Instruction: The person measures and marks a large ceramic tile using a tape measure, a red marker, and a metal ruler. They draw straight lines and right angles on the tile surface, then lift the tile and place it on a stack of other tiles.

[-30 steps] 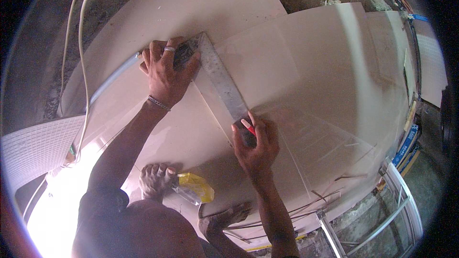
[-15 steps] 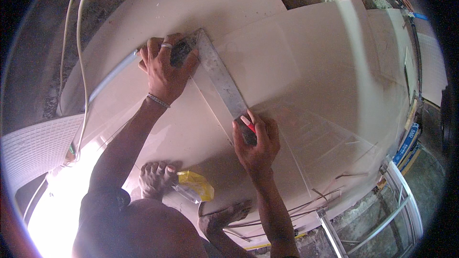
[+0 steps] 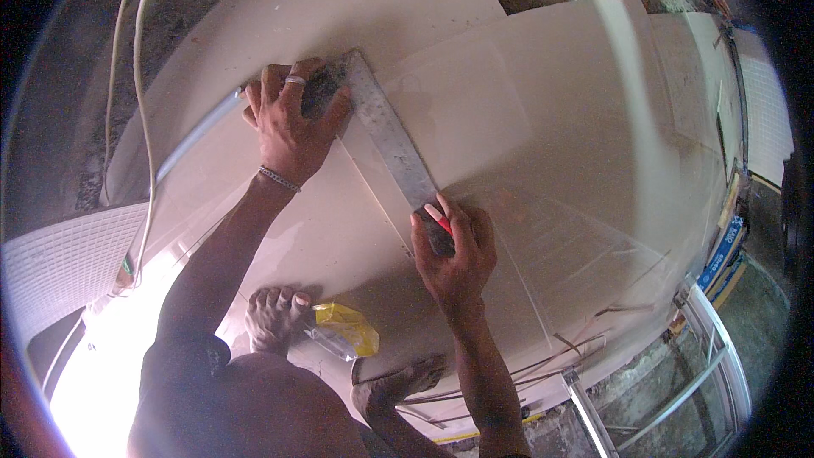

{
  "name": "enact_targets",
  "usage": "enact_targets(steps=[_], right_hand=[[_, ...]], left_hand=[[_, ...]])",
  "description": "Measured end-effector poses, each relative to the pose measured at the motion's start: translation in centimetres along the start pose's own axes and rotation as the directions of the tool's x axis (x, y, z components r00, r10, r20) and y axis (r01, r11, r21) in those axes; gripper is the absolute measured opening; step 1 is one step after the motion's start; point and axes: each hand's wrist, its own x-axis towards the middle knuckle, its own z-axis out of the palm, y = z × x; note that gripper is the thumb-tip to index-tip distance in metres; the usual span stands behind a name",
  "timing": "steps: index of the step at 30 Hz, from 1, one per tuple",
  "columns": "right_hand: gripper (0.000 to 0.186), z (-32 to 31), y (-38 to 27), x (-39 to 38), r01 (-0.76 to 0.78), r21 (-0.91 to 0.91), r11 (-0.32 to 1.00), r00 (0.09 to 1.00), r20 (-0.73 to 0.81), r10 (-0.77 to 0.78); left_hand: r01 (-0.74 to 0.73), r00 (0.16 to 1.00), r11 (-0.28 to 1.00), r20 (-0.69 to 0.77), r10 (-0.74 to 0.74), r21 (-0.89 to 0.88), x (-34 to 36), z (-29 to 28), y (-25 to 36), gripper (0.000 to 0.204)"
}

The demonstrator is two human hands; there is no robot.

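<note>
Both hands worked: left hand (image 3: pixel 292 123) fingers spread pinning the grey metal square (image 3: pixel 392 137), right hand (image 3: pixel 456 254) gripping a red marker (image 3: pixel 437 218) at its edge on the wide beige board (image 3: pixel 543 102).

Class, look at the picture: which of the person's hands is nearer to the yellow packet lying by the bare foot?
Right. The right hand rests at the metal ruler's lower end, just above the yellow packet; the left hand presses the ruler's top end, farther away.

Left hand (image 3: pixel 292 123) pressed flat; right hand (image 3: pixel 456 256) apparently pinching.
</note>
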Motion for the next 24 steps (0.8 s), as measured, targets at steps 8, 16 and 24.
enact_targets(steps=[8, 16, 24], right_hand=[[0.040, -0.1, -0.2, 0.2, -0.009, 0.021, 1.000, 1.000, -0.002, 0.009], [0.042, -0.1, -0.2, 0.2, -0.010, 0.011, 1.000, 1.000, 0.003, 0.010], [0.043, 0.0, 0.0, -0.2, -0.009, 0.029, 1.000, 1.000, -0.014, 0.010]], left_hand=[[0.069, 0.989, 0.998, 0.130, -0.067, -0.008, -0.1, -0.5, 0.7, 0.069], [0.084, 0.992, 0.996, 0.090, -0.086, 0.025, -0.3, -0.3, 1.4, 0.075], [0.081, 0.993, 0.996, 0.081, -0.083, 0.028, -0.3, -0.2, 1.3, 0.071]])
